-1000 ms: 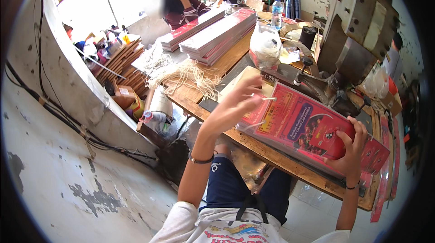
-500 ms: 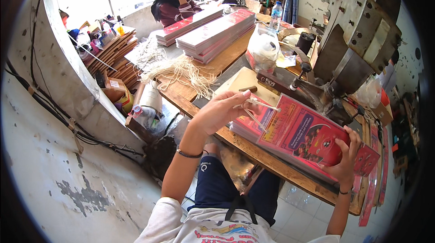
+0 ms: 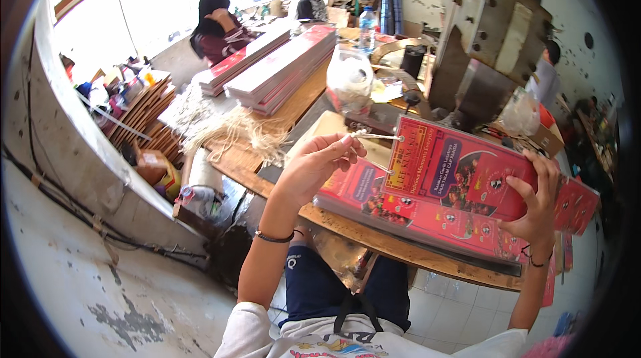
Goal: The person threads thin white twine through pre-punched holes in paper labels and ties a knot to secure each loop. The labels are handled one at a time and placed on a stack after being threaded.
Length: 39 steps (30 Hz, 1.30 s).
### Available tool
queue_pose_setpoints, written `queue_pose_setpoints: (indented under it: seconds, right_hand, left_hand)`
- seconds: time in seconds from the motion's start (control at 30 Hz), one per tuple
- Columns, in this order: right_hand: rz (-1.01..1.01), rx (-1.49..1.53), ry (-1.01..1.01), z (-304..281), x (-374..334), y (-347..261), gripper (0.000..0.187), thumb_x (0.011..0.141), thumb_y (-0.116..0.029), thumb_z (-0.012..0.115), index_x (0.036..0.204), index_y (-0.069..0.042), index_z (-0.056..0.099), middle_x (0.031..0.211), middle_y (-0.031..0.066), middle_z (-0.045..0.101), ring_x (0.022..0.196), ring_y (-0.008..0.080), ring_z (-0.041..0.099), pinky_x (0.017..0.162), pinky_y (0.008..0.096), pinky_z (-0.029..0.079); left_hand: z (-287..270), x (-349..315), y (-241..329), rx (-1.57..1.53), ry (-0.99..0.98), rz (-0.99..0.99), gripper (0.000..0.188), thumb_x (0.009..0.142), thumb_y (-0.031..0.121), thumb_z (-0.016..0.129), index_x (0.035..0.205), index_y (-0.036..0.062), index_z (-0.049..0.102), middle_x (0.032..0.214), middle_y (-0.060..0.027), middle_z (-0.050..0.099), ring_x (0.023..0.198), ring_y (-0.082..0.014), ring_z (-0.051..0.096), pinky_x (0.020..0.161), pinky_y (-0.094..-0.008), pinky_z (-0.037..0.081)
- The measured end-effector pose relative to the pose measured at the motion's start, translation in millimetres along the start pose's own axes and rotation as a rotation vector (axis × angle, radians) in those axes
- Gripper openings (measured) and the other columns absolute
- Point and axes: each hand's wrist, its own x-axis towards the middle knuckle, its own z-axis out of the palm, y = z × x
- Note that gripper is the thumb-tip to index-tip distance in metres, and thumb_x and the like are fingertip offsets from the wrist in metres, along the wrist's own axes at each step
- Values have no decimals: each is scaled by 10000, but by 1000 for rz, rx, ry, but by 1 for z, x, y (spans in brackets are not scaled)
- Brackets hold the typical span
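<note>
My left hand (image 3: 319, 165) pinches the end of a cream cord (image 3: 377, 136) between thumb and fingertips. The cord is drawn taut to two eyelet holes at the left edge of a long red printed hanging sign (image 3: 427, 167). My right hand (image 3: 536, 201) grips that sign farther right, fingers over its top edge and thumb across its front, keeping it tilted up. Beneath it, a stack of similar red printed signs (image 3: 434, 221) lies along the near edge of the table. How the cord is knotted is too small to make out.
Loose cream cords (image 3: 244, 137) are heaped on the wooden table (image 3: 294, 107), beside long stacks of signs (image 3: 284, 71). A heavy metal machine (image 3: 494, 31) stands at right behind a plastic bag (image 3: 350, 77) and a water bottle (image 3: 367, 29). Two people sit at the far side; another is at far right.
The sign has been lifted and tilted more upright off the stack, with the cord pulled straighter to the left. Both hands keep their hold. The view has shifted to the right.
</note>
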Motion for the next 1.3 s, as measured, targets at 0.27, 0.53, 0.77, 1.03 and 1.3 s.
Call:
queue_pose_setpoints:
  seconds: [0.27, 0.53, 0.77, 1.03, 1.3]
  right_hand:
    - [76, -220, -10, -64, -33, 33, 873, 314, -268, 890, 1134, -215, 594, 1412, 156, 456, 1255, 401, 416, 1029, 548, 344]
    - [277, -349, -54, -122, -93, 26, 825, 408, -275, 916, 1165, -219, 591, 1420, 166, 452, 1267, 402, 415, 1026, 543, 348]
    - [401, -510, -242, -191, -117, 3, 782, 381, -176, 882, 1115, -179, 613, 1446, 188, 437, 1284, 423, 410, 1028, 561, 336]
    - [659, -569, -403, -219, -136, 18, 769, 374, -117, 834, 1117, -116, 634, 1447, 144, 437, 1318, 393, 390, 1078, 507, 322]
    - [910, -527, -434, -182, -181, 108, 656, 569, -254, 846, 1177, -129, 631, 1350, 120, 508, 1278, 331, 427, 1049, 421, 366]
  left_hand:
    - [68, 64, 1, 85, -59, -9, 209, 950, 228, 591, 960, 38, 678, 900, -19, 652, 839, -100, 576, 713, -256, 397]
    - [148, 101, -31, 192, -180, -63, 289, 974, 296, 584, 993, 26, 683, 743, 62, 529, 667, -34, 475, 591, -189, 353]
    - [186, 112, -59, 253, -346, -167, 327, 1008, 303, 544, 1069, 5, 665, 691, 44, 475, 557, -45, 417, 494, -222, 319]
    - [164, 51, -72, 414, -295, -95, 417, 986, 168, 582, 1350, -11, 488, 880, -12, 584, 726, -53, 522, 617, -207, 435]
    - [39, -10, -52, 752, 333, 179, 178, 969, 108, 570, 1099, 3, 631, 812, 25, 547, 732, -38, 479, 634, -192, 388]
